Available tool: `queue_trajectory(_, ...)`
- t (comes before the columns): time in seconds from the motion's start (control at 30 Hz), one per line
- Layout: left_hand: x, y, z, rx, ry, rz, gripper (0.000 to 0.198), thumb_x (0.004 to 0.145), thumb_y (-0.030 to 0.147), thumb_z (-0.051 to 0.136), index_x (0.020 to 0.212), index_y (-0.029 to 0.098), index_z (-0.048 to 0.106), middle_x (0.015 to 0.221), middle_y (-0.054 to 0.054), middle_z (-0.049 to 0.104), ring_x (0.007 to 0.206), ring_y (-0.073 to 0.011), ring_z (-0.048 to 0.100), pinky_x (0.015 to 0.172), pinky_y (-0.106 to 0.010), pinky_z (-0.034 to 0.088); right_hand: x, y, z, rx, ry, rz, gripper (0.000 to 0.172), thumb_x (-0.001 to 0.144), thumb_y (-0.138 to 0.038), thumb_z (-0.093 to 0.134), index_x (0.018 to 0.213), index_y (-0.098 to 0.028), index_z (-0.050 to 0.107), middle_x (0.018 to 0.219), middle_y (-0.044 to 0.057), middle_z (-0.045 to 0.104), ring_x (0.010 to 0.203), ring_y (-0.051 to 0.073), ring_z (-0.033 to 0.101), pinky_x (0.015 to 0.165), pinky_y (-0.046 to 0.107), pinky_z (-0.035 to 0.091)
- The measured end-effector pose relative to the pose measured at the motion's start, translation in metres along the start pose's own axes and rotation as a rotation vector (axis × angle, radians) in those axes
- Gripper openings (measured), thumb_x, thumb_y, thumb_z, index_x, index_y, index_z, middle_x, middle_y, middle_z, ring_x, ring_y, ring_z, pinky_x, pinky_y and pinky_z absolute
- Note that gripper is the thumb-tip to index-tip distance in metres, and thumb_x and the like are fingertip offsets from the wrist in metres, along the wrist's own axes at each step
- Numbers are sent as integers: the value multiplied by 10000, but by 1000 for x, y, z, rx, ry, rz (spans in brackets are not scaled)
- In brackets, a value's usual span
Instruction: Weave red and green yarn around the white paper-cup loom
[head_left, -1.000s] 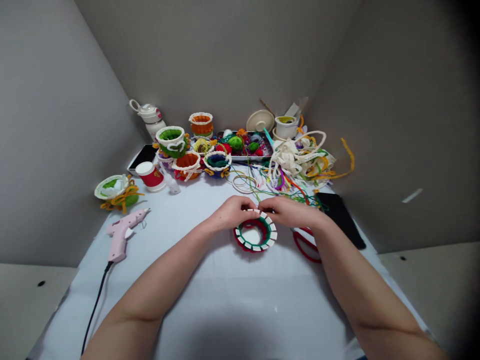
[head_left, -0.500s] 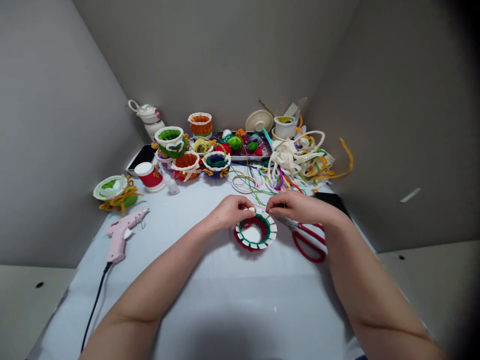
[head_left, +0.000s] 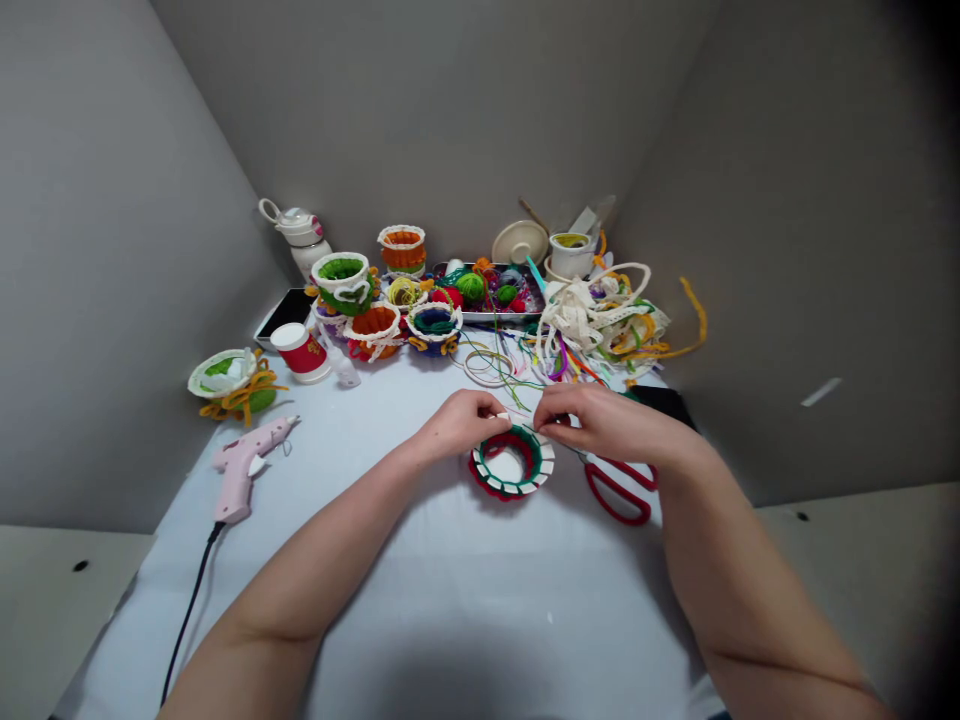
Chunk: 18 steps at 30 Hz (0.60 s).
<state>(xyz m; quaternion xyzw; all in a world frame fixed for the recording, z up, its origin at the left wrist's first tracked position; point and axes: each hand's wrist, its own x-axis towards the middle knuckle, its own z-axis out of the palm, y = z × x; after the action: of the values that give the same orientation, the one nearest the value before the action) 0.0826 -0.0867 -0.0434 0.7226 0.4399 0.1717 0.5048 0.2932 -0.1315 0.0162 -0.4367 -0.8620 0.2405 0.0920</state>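
A small cup woven with red and green yarn (head_left: 534, 477) stands on the table, its white slit rim flaps folded outward. My left hand (head_left: 474, 420) pinches the far left part of its rim between thumb and fingers. At the far right of the rim, my right hand (head_left: 577, 412) has its fingers pressed together; a thin strand seems to run there, but what they grip is too small to make out. Red-handled scissors (head_left: 619, 495) lie just right of the cup, their blades partly hidden beneath my right hand.
A pink glue gun (head_left: 241, 470) with a black cord lies at left. Several finished woven cups (head_left: 375, 330), a red paper cup (head_left: 300, 352) and a tray of yarn balls (head_left: 487, 316) stand at the back. White lace trim (head_left: 581, 315) is heaped at back right.
My right hand has shifted slightly and turned at the rim, its fingers curling more. My left hand and the cup stay almost in place.
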Motion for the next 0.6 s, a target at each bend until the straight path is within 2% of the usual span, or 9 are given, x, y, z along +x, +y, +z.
queue_trajectory(0.2,1,-1,1,-12,-11,-20,283,706,370,613,808,116,687,694,-23,640,617,-116,539,538,-209,383,1,14,2,-23,-11,45,178,839,-160,498,812,-174,674,794,42,672,736,161,566,682,254,389)
queue_trajectory(0.4,-2,3,-4,24,-42,-7,219,705,334,600,750,125,652,672,-7,613,613,-107,522,551,-209,379,8,22,11,63,-162,49,178,815,-163,501,849,-166,676,822,36,681,723,153,570,653,241,390)
queue_trajectory(0.5,-4,3,-10,45,-93,15,166,706,280,578,754,135,642,673,3,605,614,-102,520,574,-211,390,12,25,15,83,-141,42,181,817,-166,486,841,-167,665,784,24,662,710,148,554,635,237,377)
queue_trajectory(0.6,-4,4,-11,63,-103,62,194,714,296,602,808,138,663,725,-10,634,660,-114,544,614,-221,416,14,26,18,95,-130,29,179,819,-177,482,831,-166,661,758,20,644,695,146,534,633,241,367)
